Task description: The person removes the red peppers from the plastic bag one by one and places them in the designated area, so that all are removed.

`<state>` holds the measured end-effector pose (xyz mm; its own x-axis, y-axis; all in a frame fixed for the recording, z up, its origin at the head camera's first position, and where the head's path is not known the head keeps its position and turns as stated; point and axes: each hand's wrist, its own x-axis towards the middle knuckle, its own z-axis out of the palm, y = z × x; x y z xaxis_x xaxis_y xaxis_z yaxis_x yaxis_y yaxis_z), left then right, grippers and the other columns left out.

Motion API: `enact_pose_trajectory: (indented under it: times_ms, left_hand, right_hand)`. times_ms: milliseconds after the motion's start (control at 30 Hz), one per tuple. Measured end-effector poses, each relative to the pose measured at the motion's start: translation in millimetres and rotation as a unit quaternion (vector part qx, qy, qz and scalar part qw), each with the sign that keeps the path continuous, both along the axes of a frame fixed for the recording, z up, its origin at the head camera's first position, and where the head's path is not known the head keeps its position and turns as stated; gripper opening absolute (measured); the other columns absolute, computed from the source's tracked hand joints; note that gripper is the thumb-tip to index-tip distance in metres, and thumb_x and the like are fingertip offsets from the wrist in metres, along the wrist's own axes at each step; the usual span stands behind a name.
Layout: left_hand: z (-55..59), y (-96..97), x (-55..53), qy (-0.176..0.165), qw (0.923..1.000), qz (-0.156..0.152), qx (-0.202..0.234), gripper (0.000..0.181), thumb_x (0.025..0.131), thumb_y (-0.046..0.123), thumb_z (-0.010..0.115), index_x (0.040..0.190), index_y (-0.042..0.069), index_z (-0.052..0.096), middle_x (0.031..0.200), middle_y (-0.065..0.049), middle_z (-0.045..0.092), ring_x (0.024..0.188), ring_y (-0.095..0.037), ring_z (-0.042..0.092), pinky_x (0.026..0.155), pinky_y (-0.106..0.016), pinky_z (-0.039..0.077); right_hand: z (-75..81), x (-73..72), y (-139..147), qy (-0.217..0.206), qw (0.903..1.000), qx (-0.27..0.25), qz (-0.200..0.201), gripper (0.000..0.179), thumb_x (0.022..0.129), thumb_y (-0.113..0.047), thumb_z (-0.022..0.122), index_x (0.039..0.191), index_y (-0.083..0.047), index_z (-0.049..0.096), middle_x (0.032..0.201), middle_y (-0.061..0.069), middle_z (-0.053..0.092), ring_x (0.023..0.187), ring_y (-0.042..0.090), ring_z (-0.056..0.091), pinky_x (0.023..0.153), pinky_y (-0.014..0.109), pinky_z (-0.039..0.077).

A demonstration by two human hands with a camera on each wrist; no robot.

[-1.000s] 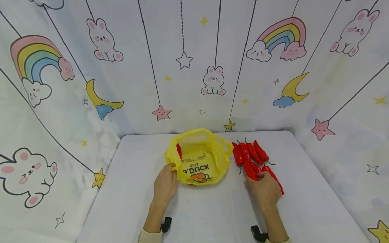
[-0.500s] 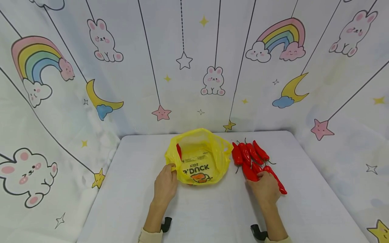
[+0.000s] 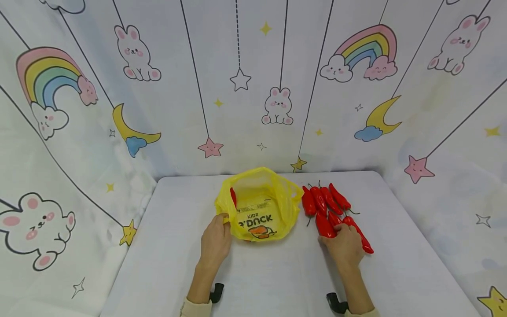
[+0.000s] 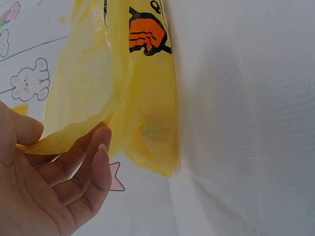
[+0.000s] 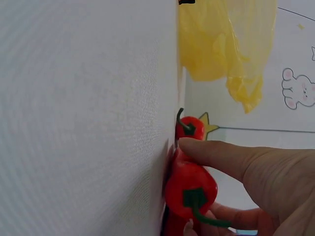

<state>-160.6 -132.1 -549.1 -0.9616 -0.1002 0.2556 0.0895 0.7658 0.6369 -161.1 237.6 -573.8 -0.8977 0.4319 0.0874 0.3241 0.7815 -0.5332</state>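
Note:
A yellow plastic bag (image 3: 261, 207) with a printed duck stands open-mouthed on the white table. A bit of red (image 3: 233, 197) shows inside its left side. My left hand (image 3: 216, 237) pinches the bag's near left rim; the left wrist view shows thumb and fingers (image 4: 101, 142) on the thin film. At the right lie several red chili peppers (image 3: 318, 199) in two rough rows. My right hand (image 3: 346, 246) is low over the near row, holding a red chili pepper (image 5: 191, 189) between thumb and fingers. Its green stem points toward the right wrist camera.
The white table (image 3: 170, 264) has its back edge against a cloth backdrop (image 3: 178, 88) printed with rabbits, rainbows and stars. Another red chili pepper (image 3: 362, 240) lies close against the right side of my right hand.
The near chili peppers have shifted slightly under my right hand, and the rightmost one has slid a little right. My left hand and the bag have stayed still.

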Motion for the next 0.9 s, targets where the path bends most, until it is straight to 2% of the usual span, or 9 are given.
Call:
enact_pose_trajectory:
  times_ms: [200, 433, 600, 900]
  left_hand:
    - [0.7, 0.1, 0.4, 0.006, 1.0, -0.001, 0.002, 0.031, 0.109, 0.019, 0.05, 0.127, -0.001, 0.065, 0.121, -0.013, 0.069, 0.09, -0.023, 0.066, 0.081, -0.044, 0.059]
    - [0.1, -0.7, 0.3, 0.011, 0.9999, -0.003, 0.001, 0.03, 0.108, 0.018, 0.051, 0.126, -0.001, 0.066, 0.122, -0.014, 0.069, 0.091, -0.023, 0.067, 0.08, -0.045, 0.059]
    - [0.8, -1.0, 0.3, 0.007, 1.0, -0.003, 0.002, 0.03, 0.109, 0.019, 0.051, 0.127, -0.001, 0.065, 0.122, -0.013, 0.069, 0.09, -0.022, 0.066, 0.081, -0.045, 0.059]
    - [1.8, -1.3, 1.0, 0.007, 1.0, 0.001, 0.003, 0.032, 0.109, 0.019, 0.051, 0.128, -0.002, 0.065, 0.125, -0.014, 0.069, 0.095, -0.024, 0.068, 0.083, -0.045, 0.06]
  right_hand:
    - [2.1, 1.0, 0.2, -0.002, 1.0, -0.002, 0.005, 0.065, 0.066, -0.029, 0.098, 0.116, -0.001, 0.068, 0.114, 0.022, 0.063, 0.108, 0.041, 0.056, 0.076, 0.06, 0.057]
    - [9.6, 0.9, 1.9, -0.003, 0.9998, -0.019, 0.006, 0.06, 0.07, -0.037, 0.096, 0.113, -0.003, 0.07, 0.093, 0.012, 0.07, 0.086, 0.031, 0.062, 0.058, 0.041, 0.053]
    - [15.7, -2.5, -0.7, 0.004, 0.9995, -0.031, 0.005, 0.054, 0.076, -0.042, 0.092, 0.11, -0.006, 0.07, 0.09, 0.009, 0.069, 0.079, 0.025, 0.06, 0.054, 0.032, 0.048]
    - [30.0, -10.9, -8.5, 0.043, 0.9987, -0.023, 0.012, 0.045, 0.081, -0.042, 0.089, 0.105, -0.006, 0.073, 0.083, 0.007, 0.068, 0.073, 0.023, 0.059, 0.053, 0.029, 0.046]
